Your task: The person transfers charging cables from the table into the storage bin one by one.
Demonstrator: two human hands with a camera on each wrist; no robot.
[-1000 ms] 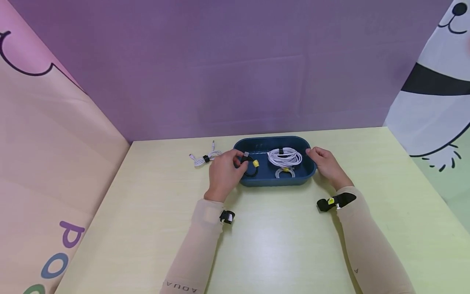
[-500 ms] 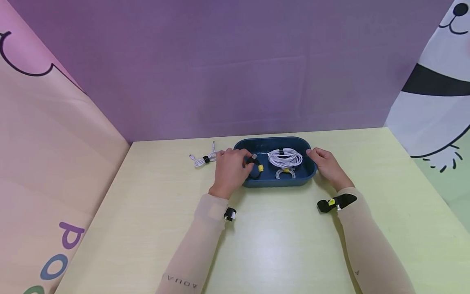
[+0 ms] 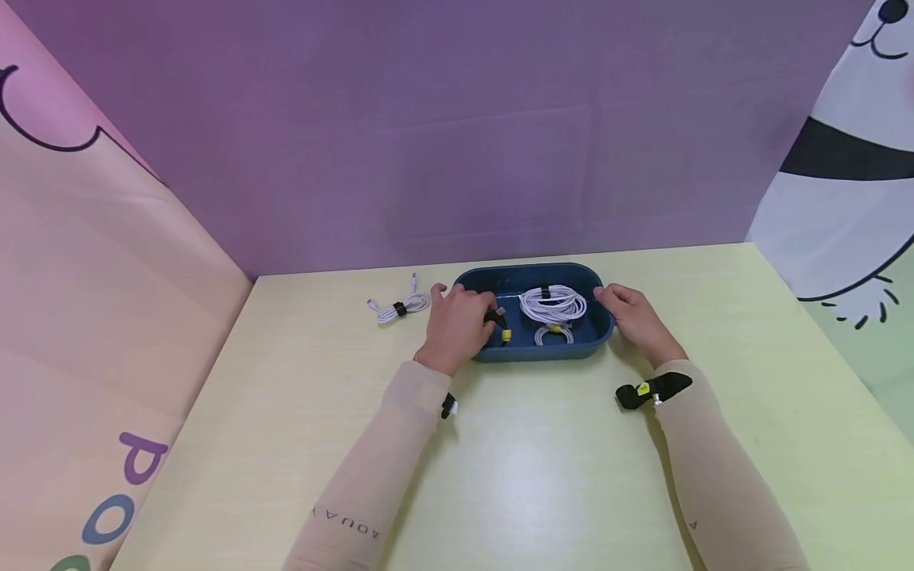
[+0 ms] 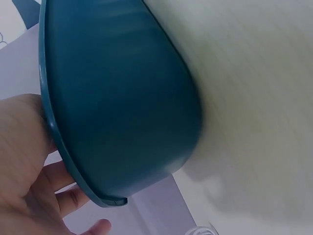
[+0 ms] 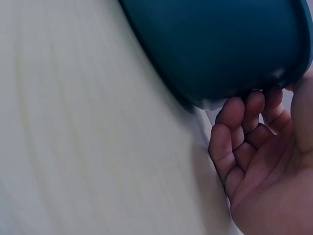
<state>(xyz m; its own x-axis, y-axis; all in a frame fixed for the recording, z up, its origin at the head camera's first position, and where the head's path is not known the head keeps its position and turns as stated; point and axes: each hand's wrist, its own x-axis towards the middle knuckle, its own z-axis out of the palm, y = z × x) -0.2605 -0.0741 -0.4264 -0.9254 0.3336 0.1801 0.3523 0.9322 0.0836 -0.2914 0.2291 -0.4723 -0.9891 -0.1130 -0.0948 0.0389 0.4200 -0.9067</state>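
Note:
A dark blue tray (image 3: 535, 354) stands near the table's back edge. My left hand (image 3: 457, 327) reaches over its left end, thumb and index finger at a black USB cable (image 3: 493, 317) with a yellow tie. The cable sits low inside the tray, its far part hidden by the fingers. In the left wrist view, the tray's outer wall (image 4: 122, 98) hides those fingertips, while other fingers stay outside the rim. My right hand (image 3: 638, 321) holds the right end, thumb on the rim and curled fingers (image 5: 232, 115) against the outside wall. Beside the black cable lie a large white cable coil (image 3: 553, 305) and a small grey cable coil (image 3: 553, 336).
A white cable (image 3: 400, 308) with a black strap lies on the table (image 3: 528, 460) just left of the tray. Behind the table rises a purple backdrop (image 3: 457, 143), with printed panels at both sides.
My left hand has moved right and lowered the black USB cable farther into the tray's left part. The right hand keeps its place on the rim.

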